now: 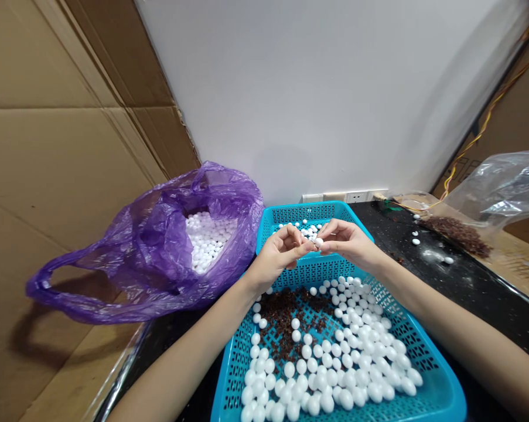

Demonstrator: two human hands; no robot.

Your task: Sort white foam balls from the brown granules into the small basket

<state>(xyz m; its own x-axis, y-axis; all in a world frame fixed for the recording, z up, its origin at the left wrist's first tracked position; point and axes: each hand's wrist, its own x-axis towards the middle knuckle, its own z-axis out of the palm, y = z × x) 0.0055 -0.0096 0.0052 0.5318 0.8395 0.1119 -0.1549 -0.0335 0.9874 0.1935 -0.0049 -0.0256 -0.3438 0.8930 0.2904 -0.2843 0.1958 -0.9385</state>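
Note:
A blue plastic basket on the dark table holds several white foam balls and a patch of small brown bits. Both of my hands are raised over the far half of the basket, fingertips meeting. My left hand is curled, fingers pinched together. My right hand pinches a white ball between thumb and fingers, right against my left fingertips. Whether my left hand holds other balls is hidden.
A purple plastic bag full of white balls lies left of the basket, against cardboard sheets. At the right, a clear plastic bag with brown bits. Loose white balls lie on the table. Wall sockets behind.

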